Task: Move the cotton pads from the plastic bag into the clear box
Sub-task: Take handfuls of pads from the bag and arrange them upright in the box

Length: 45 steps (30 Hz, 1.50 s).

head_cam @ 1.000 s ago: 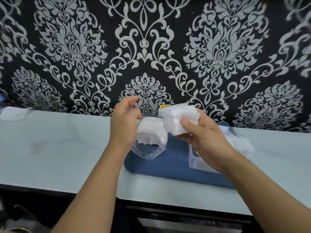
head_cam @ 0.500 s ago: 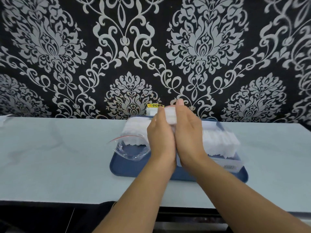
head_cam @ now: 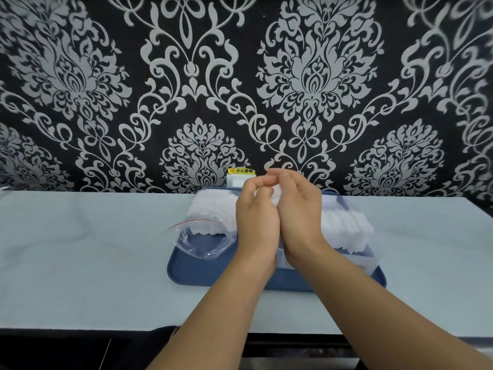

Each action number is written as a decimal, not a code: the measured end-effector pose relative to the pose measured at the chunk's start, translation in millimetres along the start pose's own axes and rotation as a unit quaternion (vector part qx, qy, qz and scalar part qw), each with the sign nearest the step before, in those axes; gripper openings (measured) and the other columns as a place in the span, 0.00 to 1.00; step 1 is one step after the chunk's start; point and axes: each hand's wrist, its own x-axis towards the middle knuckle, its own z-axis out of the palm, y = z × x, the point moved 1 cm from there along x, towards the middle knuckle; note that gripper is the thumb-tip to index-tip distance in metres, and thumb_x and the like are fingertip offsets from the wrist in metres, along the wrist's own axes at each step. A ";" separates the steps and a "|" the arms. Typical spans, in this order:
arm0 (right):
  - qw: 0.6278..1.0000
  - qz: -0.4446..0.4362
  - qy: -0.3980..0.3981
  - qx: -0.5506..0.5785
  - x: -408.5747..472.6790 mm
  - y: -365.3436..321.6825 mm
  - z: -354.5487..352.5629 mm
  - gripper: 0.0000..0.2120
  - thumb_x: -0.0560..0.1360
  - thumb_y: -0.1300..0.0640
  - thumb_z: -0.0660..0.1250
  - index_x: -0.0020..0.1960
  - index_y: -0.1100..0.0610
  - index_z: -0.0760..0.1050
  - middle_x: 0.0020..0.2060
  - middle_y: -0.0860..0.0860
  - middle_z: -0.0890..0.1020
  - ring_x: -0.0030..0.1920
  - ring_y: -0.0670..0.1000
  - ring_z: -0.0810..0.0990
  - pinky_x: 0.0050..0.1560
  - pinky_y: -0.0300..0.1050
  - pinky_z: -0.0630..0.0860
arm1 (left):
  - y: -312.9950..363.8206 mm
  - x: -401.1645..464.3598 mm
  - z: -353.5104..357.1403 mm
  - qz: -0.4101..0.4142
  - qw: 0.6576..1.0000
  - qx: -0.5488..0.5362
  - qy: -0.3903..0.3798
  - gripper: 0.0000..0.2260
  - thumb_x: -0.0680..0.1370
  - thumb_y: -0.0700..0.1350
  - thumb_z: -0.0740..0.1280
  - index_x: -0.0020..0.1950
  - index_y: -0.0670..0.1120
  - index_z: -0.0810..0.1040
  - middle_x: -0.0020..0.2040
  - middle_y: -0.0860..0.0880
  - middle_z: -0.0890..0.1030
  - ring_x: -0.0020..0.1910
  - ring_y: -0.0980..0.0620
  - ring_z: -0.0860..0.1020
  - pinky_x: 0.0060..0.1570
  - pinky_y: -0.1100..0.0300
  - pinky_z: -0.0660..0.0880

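My left hand [head_cam: 254,222] and my right hand [head_cam: 300,214] are pressed side by side over the middle of the blue tray [head_cam: 240,279], fingers curled round a small stack of white cotton pads [head_cam: 274,198] that shows between them. To the left lies the clear plastic bag [head_cam: 205,236] with a red zip line, its mouth open toward me and white pads inside it. To the right stands the clear box [head_cam: 368,259], filled with a row of white cotton pads [head_cam: 346,231].
The tray sits on a pale blue counter [head_cam: 93,249] against a black wall with silver damask pattern. A white socket with a yellow warning label [head_cam: 241,171] is on the wall behind the tray. The counter's front edge runs below my forearms.
My left hand let go of the bag and joined my right hand on the stack of pads. The bag now lies on the tray. The view shifted right and down.
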 end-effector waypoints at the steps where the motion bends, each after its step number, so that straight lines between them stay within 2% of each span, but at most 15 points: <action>1: 1.000 0.001 -0.015 -0.003 0.2 -2.7 -0.6 0.14 0.82 0.53 0.60 0.47 0.51 0.84 0.43 0.47 0.87 0.49 0.48 0.85 0.59 0.55 0.80 | -1.4 1.6 0.8 0.001 1.000 0.003 -0.002 0.10 0.82 0.43 0.60 0.53 0.49 0.82 0.50 0.51 0.86 0.52 0.53 0.84 0.51 0.55 0.81; 6: 0.990 -0.042 -0.118 -0.070 -4.0 -11.7 -5.9 0.17 0.83 0.40 0.54 0.47 0.45 0.78 0.41 0.30 0.82 0.45 0.31 0.79 0.50 0.31 0.74 | -1.8 15.5 2.4 -0.119 0.976 -0.182 -0.023 0.18 0.82 0.59 0.61 0.57 0.47 0.82 0.47 0.47 0.87 0.44 0.50 0.86 0.46 0.55 0.79; 9: 0.925 -0.169 -0.115 -0.319 -2.6 -9.4 -11.7 0.28 0.78 0.31 0.52 0.66 0.49 0.73 0.58 0.41 0.82 0.58 0.45 0.79 0.60 0.48 0.75 | -3.2 24.6 -2.2 -0.220 0.936 -0.265 -0.072 0.21 0.83 0.60 0.56 0.52 0.45 0.81 0.41 0.45 0.85 0.42 0.47 0.85 0.48 0.53 0.78; 11: 0.874 -0.221 -0.084 -0.425 5.7 -8.2 -16.5 0.28 0.78 0.32 0.54 0.66 0.50 0.72 0.55 0.49 0.84 0.55 0.53 0.81 0.55 0.52 0.76 | -2.2 24.6 -5.4 -0.265 0.923 -0.257 -0.106 0.24 0.83 0.61 0.56 0.55 0.44 0.82 0.45 0.44 0.87 0.45 0.46 0.86 0.49 0.51 0.78; 12: 0.872 -0.226 -0.070 -0.429 10.1 -9.1 -18.6 0.26 0.79 0.33 0.55 0.63 0.51 0.74 0.49 0.50 0.84 0.51 0.54 0.81 0.50 0.51 0.77 | 1.2 22.4 -6.1 -0.272 0.923 -0.244 -0.124 0.25 0.82 0.62 0.57 0.58 0.44 0.83 0.49 0.44 0.87 0.49 0.46 0.86 0.50 0.50 0.79; 14: 0.910 -0.196 -0.040 -0.363 20.9 -9.1 -26.4 0.22 0.80 0.36 0.57 0.54 0.52 0.77 0.40 0.49 0.83 0.44 0.53 0.81 0.44 0.50 0.76 | 5.7 17.7 -3.6 -0.229 0.947 -0.152 -0.165 0.25 0.80 0.65 0.60 0.60 0.46 0.84 0.52 0.46 0.87 0.51 0.48 0.85 0.51 0.51 0.80; 16: 0.953 -0.123 -0.020 -0.276 27.7 -7.6 -35.1 0.20 0.81 0.39 0.60 0.43 0.54 0.76 0.34 0.47 0.81 0.37 0.49 0.79 0.39 0.48 0.74 | 1.6 14.3 -1.0 -0.114 0.979 0.028 -0.167 0.21 0.78 0.63 0.67 0.58 0.48 0.83 0.51 0.49 0.87 0.50 0.52 0.85 0.55 0.52 0.80; 18: 0.980 -0.046 -0.002 -0.194 29.7 -4.9 -40.2 0.25 0.81 0.40 0.60 0.35 0.58 0.72 0.28 0.50 0.77 0.32 0.50 0.76 0.37 0.48 0.72 | -6.3 14.4 -0.1 -0.004 0.977 0.168 -0.128 0.17 0.78 0.60 0.70 0.52 0.46 0.81 0.46 0.51 0.86 0.47 0.53 0.84 0.54 0.53 0.81; 20: 0.989 0.014 -0.005 -0.146 30.6 -3.3 -41.3 0.34 0.81 0.36 0.57 0.41 0.68 0.74 0.34 0.61 0.80 0.36 0.56 0.79 0.43 0.58 0.78 | -10.0 13.4 -0.2 0.049 0.966 0.230 -0.109 0.12 0.81 0.55 0.66 0.49 0.47 0.78 0.43 0.52 0.82 0.44 0.53 0.81 0.47 0.56 0.79; 23: 0.989 0.051 -0.036 -0.136 32.8 -4.0 -42.2 0.40 0.78 0.32 0.53 0.54 0.72 0.74 0.38 0.59 0.78 0.40 0.55 0.77 0.54 0.60 0.79 | -11.8 13.6 -0.7 0.074 0.954 0.262 -0.126 0.10 0.85 0.50 0.60 0.61 0.48 0.76 0.52 0.51 0.81 0.50 0.52 0.79 0.46 0.61 0.74; 27: 0.989 0.030 -0.051 -0.138 35.2 0.3 -49.1 0.31 0.82 0.39 0.56 0.48 0.68 0.78 0.37 0.62 0.82 0.38 0.53 0.79 0.44 0.52 0.78 | -10.0 8.5 0.0 0.108 0.927 0.291 -0.209 0.17 0.85 0.48 0.59 0.74 0.51 0.65 0.65 0.51 0.76 0.59 0.54 0.77 0.54 0.63 0.74; 32: 0.981 0.093 -0.130 -0.106 42.2 -8.2 -57.8 0.30 0.79 0.36 0.62 0.52 0.65 0.82 0.38 0.55 0.83 0.37 0.50 0.82 0.40 0.46 0.79 | -6.1 18.3 -1.3 0.063 0.933 0.272 -0.227 0.11 0.86 0.44 0.57 0.68 0.52 0.66 0.58 0.49 0.78 0.53 0.49 0.79 0.59 0.46 0.78; 36: 0.948 0.122 -0.278 -0.095 47.3 -14.3 -72.1 0.21 0.75 0.47 0.73 0.57 0.65 0.82 0.44 0.55 0.86 0.43 0.50 0.84 0.43 0.41 0.80 | -0.6 30.2 -7.8 0.032 0.941 0.239 -0.237 0.16 0.85 0.44 0.57 0.72 0.56 0.65 0.59 0.52 0.78 0.56 0.52 0.78 0.56 0.57 0.76; 39: 0.945 0.176 -0.267 -0.069 50.0 -12.9 -74.7 0.16 0.73 0.53 0.76 0.53 0.64 0.83 0.39 0.53 0.86 0.37 0.45 0.83 0.36 0.36 0.80 | -2.3 38.2 -10.5 0.023 0.941 0.234 -0.244 0.21 0.83 0.44 0.58 0.76 0.58 0.61 0.60 0.55 0.75 0.59 0.53 0.76 0.63 0.55 0.74; 45: 0.940 0.207 -0.225 -0.152 57.0 -9.9 -65.4 0.10 0.72 0.50 0.76 0.44 0.57 0.82 0.30 0.50 0.81 0.27 0.46 0.75 0.23 0.37 0.59 | -5.1 44.8 -18.0 0.079 0.961 0.255 -0.065 0.17 0.80 0.47 0.67 0.68 0.49 0.69 0.42 0.56 0.77 0.43 0.60 0.75 0.43 0.63 0.69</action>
